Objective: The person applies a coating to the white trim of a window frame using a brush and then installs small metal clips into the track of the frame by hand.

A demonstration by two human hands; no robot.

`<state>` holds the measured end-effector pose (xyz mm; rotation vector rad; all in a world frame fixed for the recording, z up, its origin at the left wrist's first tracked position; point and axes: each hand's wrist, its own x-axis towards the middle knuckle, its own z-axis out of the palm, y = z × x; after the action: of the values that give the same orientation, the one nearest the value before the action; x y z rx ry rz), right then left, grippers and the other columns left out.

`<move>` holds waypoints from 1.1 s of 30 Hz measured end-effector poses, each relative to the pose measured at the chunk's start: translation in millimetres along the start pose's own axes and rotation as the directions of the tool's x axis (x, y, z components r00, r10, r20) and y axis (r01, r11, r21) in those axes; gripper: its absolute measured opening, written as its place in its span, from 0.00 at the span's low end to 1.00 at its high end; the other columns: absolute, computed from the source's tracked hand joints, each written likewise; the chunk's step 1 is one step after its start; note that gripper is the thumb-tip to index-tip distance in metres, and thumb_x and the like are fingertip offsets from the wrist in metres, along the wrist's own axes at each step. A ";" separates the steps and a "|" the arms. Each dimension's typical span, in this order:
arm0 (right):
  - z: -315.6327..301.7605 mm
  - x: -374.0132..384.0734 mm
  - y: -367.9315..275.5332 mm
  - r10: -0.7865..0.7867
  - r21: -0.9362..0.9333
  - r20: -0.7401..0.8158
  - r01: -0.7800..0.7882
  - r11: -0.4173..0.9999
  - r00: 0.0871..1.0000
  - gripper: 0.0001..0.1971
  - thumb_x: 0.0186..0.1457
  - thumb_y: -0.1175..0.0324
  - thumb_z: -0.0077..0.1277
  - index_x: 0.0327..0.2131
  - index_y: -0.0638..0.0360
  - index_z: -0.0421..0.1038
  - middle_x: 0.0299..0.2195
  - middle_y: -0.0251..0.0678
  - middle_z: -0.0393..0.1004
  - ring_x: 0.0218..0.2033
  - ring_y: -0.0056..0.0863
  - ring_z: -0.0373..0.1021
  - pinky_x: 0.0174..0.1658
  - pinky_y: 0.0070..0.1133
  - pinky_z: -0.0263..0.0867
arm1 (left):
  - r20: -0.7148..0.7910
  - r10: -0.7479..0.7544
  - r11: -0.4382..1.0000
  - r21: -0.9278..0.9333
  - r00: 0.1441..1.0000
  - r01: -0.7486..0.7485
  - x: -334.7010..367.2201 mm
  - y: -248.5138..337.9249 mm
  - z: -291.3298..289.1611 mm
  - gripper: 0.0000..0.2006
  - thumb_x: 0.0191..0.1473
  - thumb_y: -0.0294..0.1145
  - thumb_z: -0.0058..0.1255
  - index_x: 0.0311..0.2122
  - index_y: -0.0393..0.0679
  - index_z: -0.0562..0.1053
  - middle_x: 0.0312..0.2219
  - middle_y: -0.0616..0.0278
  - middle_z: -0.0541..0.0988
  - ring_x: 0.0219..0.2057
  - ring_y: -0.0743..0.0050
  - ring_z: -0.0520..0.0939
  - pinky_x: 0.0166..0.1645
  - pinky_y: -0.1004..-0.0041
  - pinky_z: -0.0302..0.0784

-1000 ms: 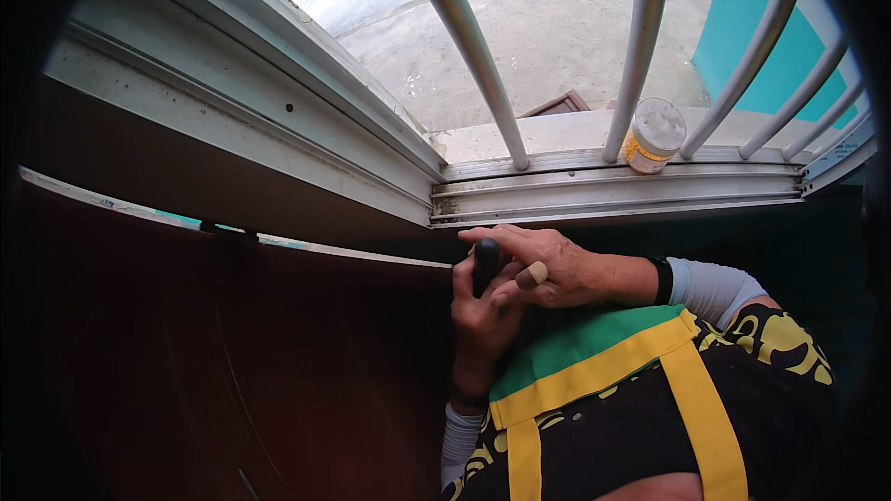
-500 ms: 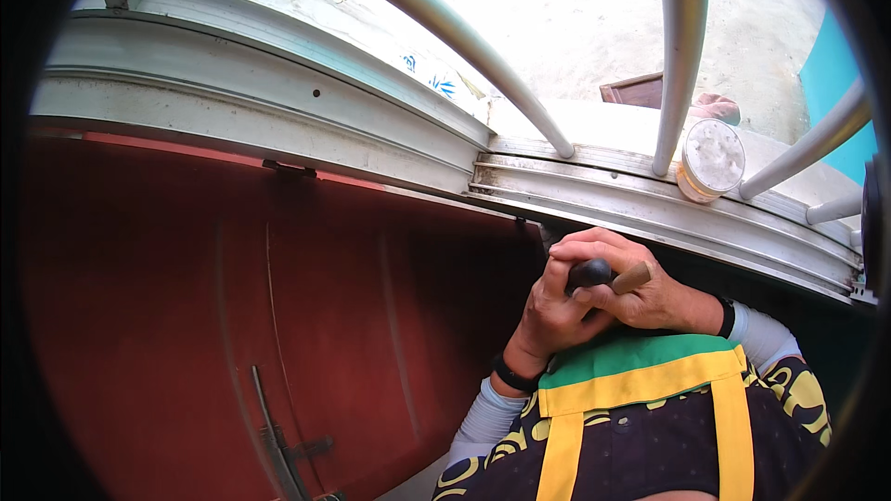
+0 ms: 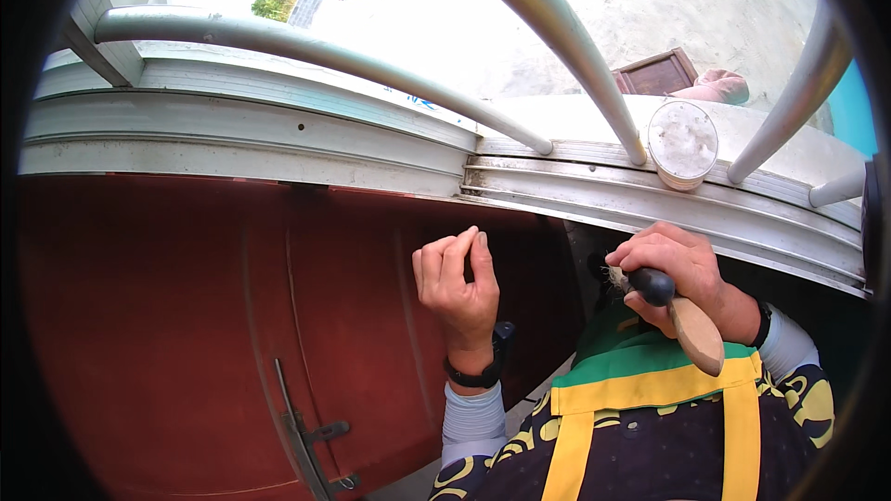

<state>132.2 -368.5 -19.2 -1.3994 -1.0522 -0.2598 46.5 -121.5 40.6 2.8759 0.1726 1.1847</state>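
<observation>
Black handle (image 3: 652,287) and wooden handle (image 3: 699,338) lie in curled right hand (image 3: 685,262); left hand (image 3: 455,280) apart, pinched, contents unclear.

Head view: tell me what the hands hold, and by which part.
The right hand grips a black-handled tool and a wooden-handled tool by their handles, ends protruding. Whether the left hand holds anything cannot be told.

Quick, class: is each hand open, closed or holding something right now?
Left hand: pinched closed; whether it holds something small cannot be told.
Right hand: closed, holding a black handle and a wooden handle.
</observation>
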 end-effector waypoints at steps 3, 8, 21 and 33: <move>-22.8 -3.5 -5.4 -0.039 -0.100 -0.034 0.035 0.994 0.999 0.16 0.44 0.69 0.64 0.36 0.60 0.70 0.31 0.39 0.77 0.29 0.35 0.75 0.31 0.25 0.72 | 0.302 -0.326 0.941 0.198 0.896 0.276 27.5 -14.8 16.1 0.11 0.58 0.36 0.53 0.39 0.39 0.79 0.23 0.50 0.80 0.27 0.53 0.83 0.34 0.63 0.76; -40.7 -9.4 -13.8 0.008 -0.148 -0.120 -0.026 0.989 0.993 0.13 0.51 0.64 0.60 0.35 0.60 0.71 0.27 0.38 0.76 0.25 0.32 0.74 0.27 0.23 0.69 | 0.571 -0.392 0.910 0.355 0.722 0.214 53.0 -31.9 39.1 0.16 0.61 0.41 0.44 0.42 0.39 0.76 0.30 0.43 0.81 0.36 0.39 0.82 0.43 0.51 0.76; -39.0 -13.6 -4.6 0.126 -0.040 -0.252 -0.141 0.989 0.959 0.08 0.47 0.68 0.60 0.31 0.57 0.73 0.20 0.33 0.72 0.19 0.30 0.68 0.23 0.24 0.63 | 0.573 -0.305 0.938 0.318 0.760 0.136 62.1 -43.9 46.5 0.17 0.59 0.45 0.47 0.32 0.40 0.77 0.27 0.41 0.79 0.34 0.35 0.80 0.39 0.50 0.74; -36.5 -2.6 -9.6 0.066 -0.145 -0.193 -0.095 0.985 0.979 0.09 0.45 0.70 0.60 0.30 0.62 0.73 0.22 0.35 0.73 0.19 0.31 0.69 0.22 0.23 0.65 | 0.596 -0.172 0.976 0.209 0.784 0.056 63.1 -53.1 51.6 0.15 0.59 0.39 0.47 0.26 0.39 0.74 0.24 0.41 0.77 0.29 0.36 0.79 0.33 0.51 0.74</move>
<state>140.3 -403.8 -8.3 -1.5207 -0.8322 -0.4123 122.4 -60.8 44.6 3.1658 0.4422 0.1722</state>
